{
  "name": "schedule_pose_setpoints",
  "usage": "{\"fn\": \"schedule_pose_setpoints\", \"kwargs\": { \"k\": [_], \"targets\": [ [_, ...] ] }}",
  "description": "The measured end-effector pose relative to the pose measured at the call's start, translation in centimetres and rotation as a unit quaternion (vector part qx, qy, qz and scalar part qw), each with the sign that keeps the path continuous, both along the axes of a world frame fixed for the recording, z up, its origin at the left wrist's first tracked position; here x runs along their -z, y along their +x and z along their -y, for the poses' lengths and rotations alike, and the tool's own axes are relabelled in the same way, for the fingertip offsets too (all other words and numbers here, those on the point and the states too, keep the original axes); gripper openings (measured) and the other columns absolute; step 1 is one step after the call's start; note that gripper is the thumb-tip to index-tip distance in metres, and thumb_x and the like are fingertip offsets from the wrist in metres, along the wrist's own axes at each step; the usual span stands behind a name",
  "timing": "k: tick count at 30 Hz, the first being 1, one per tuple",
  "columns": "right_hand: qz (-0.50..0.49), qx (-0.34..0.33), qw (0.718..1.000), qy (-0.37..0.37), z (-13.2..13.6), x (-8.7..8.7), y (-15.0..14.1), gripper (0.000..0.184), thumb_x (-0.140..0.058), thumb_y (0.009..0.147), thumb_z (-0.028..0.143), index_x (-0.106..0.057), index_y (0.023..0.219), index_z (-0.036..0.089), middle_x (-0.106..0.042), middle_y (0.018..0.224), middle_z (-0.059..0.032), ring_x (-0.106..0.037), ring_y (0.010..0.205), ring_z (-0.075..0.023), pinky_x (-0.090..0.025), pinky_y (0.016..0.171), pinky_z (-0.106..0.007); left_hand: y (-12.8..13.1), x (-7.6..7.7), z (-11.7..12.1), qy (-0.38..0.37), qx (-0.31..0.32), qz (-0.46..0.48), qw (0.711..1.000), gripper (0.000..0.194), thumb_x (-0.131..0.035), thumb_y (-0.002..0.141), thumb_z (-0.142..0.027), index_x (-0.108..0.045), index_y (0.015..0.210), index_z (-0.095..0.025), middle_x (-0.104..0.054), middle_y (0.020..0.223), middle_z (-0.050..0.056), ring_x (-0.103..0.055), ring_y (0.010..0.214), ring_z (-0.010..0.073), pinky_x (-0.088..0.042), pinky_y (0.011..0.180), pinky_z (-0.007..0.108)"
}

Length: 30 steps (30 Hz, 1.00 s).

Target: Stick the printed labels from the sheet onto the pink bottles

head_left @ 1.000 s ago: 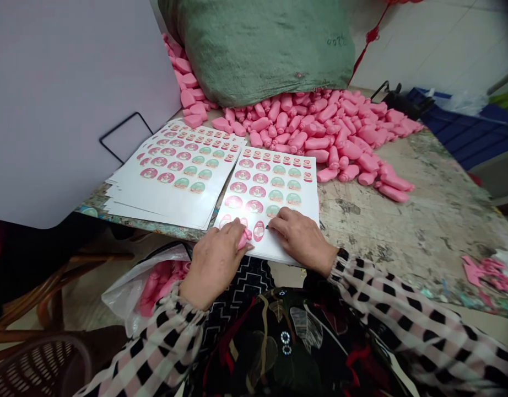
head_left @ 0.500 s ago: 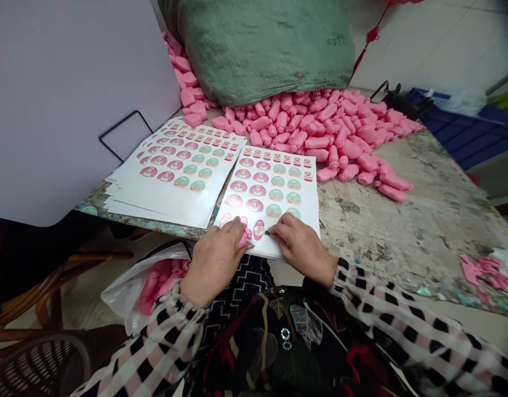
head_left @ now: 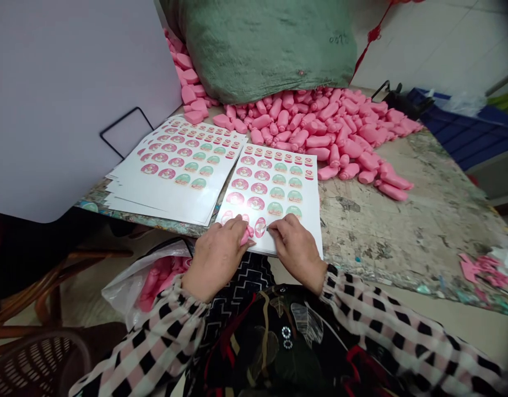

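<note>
My left hand is closed round a small pink plastic bottle, mostly hidden by the fingers, with its narrow end showing. It rests over the lower left of a sticker sheet lying at the table's front edge. On my right hand, thumb and forefinger are pinched together at the right edge of a pink oval sticker in the bottom row. A small dark spot shows at the fingertips; I cannot tell what it is. The sheet carries rows of pink and green labels.
More sticker sheets lie fanned out on the left. Pink bottles are heaped behind, under a green sack. A bag of pink pieces hangs below the table edge. Pink scraps lie at right on the worn table.
My right hand has shifted slightly, its fingers drawing together at the oval sticker's edge. My left hand keeps the pink bottle in nearly the same place. The view has moved a little.
</note>
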State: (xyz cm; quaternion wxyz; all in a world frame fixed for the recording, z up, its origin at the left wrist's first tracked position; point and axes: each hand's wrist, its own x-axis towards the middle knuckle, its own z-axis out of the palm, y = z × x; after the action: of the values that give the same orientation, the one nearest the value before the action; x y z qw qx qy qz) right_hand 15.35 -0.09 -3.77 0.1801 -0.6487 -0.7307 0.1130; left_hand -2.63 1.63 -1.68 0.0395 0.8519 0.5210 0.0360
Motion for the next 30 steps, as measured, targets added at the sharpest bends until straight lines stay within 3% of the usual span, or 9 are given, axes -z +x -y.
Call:
{"fn": "schedule_pose_setpoints", "kwargs": {
  "k": [7, 14, 23, 30],
  "targets": [
    [0.01, 0.026, 1.0, 0.005, -1.6, -0.1, 0.0, 0.018, -0.042, 0.09, 0.025, -0.058, 0.094, 0.02, -0.053, 0.091, -0.0055, -0.053, 0.081, -0.0176, -0.038, 0.067, -0.028, 0.0, 0.0, 0.0, -0.004, -0.001, -0.002, 1.0, 0.036, -0.044, 0.088, -0.035, -0.046, 0.122, -0.021, -0.059, 0.118, 0.007, -0.057, 0.089, 0.0228, -0.043, 0.074, 0.034],
    [-0.013, 0.012, 1.0, -0.004, -0.9, -0.3, 0.2, 0.017, -0.042, 0.089, 0.027, -0.057, 0.089, 0.02, -0.053, 0.087, -0.0046, -0.053, 0.079, -0.017, -0.038, 0.068, -0.028, -0.1, -0.2, 0.0, -0.013, 0.003, 0.012, 1.0, 0.037, -0.045, 0.088, -0.034, -0.047, 0.123, -0.023, -0.056, 0.125, 0.007, -0.058, 0.09, 0.0246, -0.044, 0.074, 0.036],
    [-0.011, 0.049, 0.999, -0.006, -1.8, -0.5, -0.4, 0.024, -0.045, 0.087, 0.042, -0.056, 0.083, 0.021, -0.056, 0.081, -0.0036, -0.053, 0.072, -0.0171, -0.033, 0.059, -0.028, -0.1, -0.5, -1.2, -0.062, -0.001, 0.034, 0.998, 0.043, -0.052, 0.083, -0.04, -0.049, 0.125, -0.029, -0.046, 0.138, 0.004, -0.061, 0.096, 0.0307, -0.047, 0.074, 0.043],
    [-0.022, 0.063, 0.998, 0.022, -1.6, -1.4, -1.1, 0.023, -0.049, 0.086, 0.041, -0.055, 0.074, 0.021, -0.056, 0.079, -0.0014, -0.053, 0.071, -0.015, -0.031, 0.058, -0.027, -0.3, -0.3, -2.1, -0.082, 0.016, 0.052, 0.995, 0.047, -0.053, 0.082, -0.044, -0.05, 0.126, -0.03, -0.045, 0.139, 0.003, -0.059, 0.104, 0.0294, -0.046, 0.081, 0.042]
  ]
}}
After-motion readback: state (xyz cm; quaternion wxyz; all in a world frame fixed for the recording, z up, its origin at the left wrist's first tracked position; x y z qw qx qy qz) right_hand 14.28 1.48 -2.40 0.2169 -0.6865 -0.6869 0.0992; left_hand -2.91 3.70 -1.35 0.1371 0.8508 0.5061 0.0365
